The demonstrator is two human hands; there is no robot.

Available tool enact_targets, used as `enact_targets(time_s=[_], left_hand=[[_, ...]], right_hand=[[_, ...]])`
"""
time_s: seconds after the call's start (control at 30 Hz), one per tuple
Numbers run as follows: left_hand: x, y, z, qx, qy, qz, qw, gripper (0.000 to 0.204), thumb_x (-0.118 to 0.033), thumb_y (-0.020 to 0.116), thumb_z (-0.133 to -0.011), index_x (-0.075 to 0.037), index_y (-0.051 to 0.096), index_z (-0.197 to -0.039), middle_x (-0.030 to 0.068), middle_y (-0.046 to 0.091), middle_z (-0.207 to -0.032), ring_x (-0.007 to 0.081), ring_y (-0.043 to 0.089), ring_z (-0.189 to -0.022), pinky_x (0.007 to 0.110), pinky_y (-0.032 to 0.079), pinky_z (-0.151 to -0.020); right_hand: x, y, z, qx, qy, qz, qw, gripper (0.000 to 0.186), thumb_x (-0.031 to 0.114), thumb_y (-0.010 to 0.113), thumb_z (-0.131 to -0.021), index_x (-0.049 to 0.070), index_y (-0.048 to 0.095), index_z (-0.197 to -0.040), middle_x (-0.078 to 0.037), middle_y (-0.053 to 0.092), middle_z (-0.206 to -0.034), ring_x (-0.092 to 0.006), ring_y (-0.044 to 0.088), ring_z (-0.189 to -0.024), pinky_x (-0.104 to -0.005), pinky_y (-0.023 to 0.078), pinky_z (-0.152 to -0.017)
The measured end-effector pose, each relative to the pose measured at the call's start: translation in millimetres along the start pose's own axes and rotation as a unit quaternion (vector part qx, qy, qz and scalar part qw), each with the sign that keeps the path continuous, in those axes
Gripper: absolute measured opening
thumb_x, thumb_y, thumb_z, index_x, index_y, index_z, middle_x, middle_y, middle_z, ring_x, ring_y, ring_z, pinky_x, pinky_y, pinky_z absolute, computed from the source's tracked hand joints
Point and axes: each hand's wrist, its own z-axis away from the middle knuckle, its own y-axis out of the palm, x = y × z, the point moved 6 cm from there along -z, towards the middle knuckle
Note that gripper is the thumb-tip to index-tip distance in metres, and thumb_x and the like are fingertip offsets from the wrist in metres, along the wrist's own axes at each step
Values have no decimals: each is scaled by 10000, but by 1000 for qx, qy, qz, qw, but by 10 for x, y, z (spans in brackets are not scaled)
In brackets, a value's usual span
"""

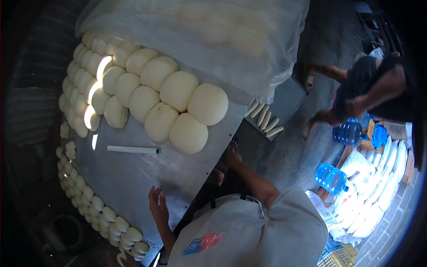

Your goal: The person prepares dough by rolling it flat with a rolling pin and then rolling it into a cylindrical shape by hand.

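Observation:
My left hand (158,201) is raised over the near side of the metal table (133,178), fingers apart and nothing in it. Past it lies a white hollow tube (132,150). My right arm reaches to the table's right edge; the right hand (232,154) is in shadow there and its fingers are unclear. Large round dough balls (188,133) sit packed across the far part of the table. Smaller dough balls (109,214) run in rows along its left edge. Two small dough scraps (70,150) lie between the groups.
A clear plastic sheet (200,31) covers the far dough. Right of the table, a dark tray (287,107) holds several dough sticks (264,116). Another person (369,89) strides on the floor. Blue water jugs (331,179), white sacks (373,196) and a yellow crate (338,258) stand right.

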Motion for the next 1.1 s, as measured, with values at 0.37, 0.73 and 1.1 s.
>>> enact_targets(time_s=[0.37, 0.73, 1.1], left_hand=[[283, -739, -178, -132, -8, 100, 986, 411, -188, 569, -960, 2, 482, -1314, 184, 617, -1172, 265, 595, -1114, 370, 442, -972], [2209, -2449, 7, -330, -61, 218, 917, 281, -181, 571, -952, -12, 578, -1177, 69, 651, -884, 112, 576, -739, 263, 477, -665], [2912, -2719, 321, -449, -16, 157, 880, 167, -134, 587, -923, -12, 639, -1025, 106, 662, -833, 182, 615, -676, 309, 488, -597]], right_hand=[[-155, -1004, 38, 307, -32, -92, 947, 443, 436, 588, -852, 57, 666, -1068, -229, 656, -1047, -403, 627, -974, -470, 488, -844], [4800, -3733, 553, 179, -272, -494, 806, 366, 182, 579, -950, 32, 519, -1278, -85, 651, -1066, -139, 626, -911, -271, 505, -750], [6850, -1938, -172, -136, -306, 179, 925, 594, 306, 677, -817, 105, 465, -1335, -204, 420, -1381, -368, 336, -1335, -556, 396, -974]])
